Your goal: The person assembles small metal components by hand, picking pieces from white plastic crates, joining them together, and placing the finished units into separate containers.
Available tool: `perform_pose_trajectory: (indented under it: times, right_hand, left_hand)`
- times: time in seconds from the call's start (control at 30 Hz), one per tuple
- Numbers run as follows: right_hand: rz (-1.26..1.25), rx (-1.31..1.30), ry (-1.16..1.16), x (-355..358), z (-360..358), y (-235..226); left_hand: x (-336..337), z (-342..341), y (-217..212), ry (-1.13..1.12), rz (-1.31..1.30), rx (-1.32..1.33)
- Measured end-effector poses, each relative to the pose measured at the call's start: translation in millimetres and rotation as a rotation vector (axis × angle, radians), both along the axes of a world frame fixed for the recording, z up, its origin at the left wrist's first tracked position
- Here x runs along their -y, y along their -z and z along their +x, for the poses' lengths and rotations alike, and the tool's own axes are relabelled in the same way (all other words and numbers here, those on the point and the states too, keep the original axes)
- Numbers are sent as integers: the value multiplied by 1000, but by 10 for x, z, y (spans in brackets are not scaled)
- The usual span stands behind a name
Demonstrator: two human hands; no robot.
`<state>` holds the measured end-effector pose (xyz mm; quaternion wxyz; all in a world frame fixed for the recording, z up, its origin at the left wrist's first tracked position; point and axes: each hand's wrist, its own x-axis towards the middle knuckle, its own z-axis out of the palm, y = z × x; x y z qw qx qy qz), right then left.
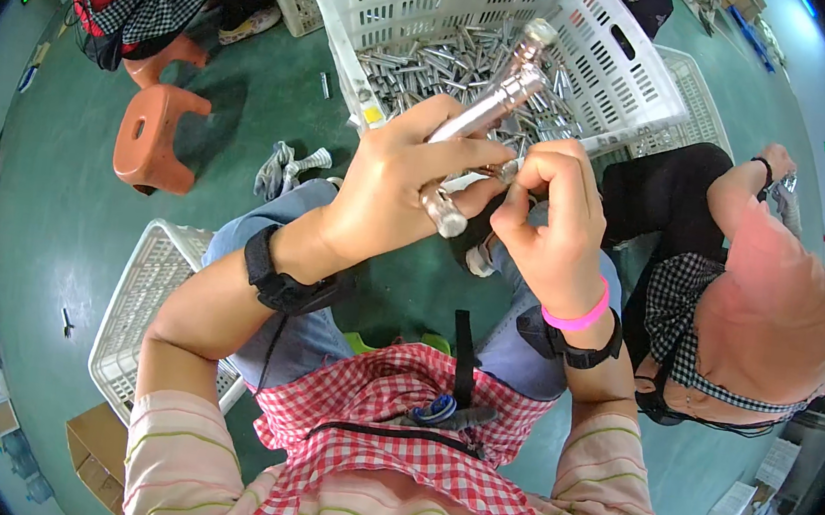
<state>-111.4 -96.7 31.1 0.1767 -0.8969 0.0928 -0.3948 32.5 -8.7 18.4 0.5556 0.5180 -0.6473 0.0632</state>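
A metal tube slants above a crate of tubes, left hand fingers wrapped round its middle, right hand fingers pinching its lower end

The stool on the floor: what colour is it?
Orange stool, clearest in the head view.

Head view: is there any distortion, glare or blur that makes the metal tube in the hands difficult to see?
Head view: fisheye bends the white crate edges near the rim and the corners are black; soft glare lies on the metal tube, which stays sharp between the left hand and right hand; only the far rim looks smeared.
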Motion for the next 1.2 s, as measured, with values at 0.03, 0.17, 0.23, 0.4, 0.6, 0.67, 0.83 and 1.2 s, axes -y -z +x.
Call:
perform_pose_trajectory:
  times: [0.03, 0.17, 0.23, 0.4, 0.6, 0.67, 0.83, 1.2]
  right_hand:
    - [68, 34, -53, -2, 4, -26]
    - [245, 106, -155, 16, 5, -15]
    - [270, 118, -170, 32, 8, 4]
    - [342, 140, -198, 48, -9, 4]
    - [490, 124, -207, 5, -63, -16]
    - [498, 141, -222, 6, -70, -2]
    - [407, 77, -265, 45, -163, -49]
    - [-250, 234, -138, 35, -110, -94]
  left_hand:
    - [-11, -2, -17, 43, 84, -97]
    - [-45, -36, -68, 166, 300, -406]
    - [-27, -24, -50, 172, 282, -395]
    - [-8, -11, -7, 222, 265, -429]
    - [-53, -12, 6, 305, 419, -558]
    - [-70, -23, -10, 288, 440, -532]
    - [-74, -41, 24, 294, 387, -522]
    - [-104, -65, -53, 143, 289, -432]
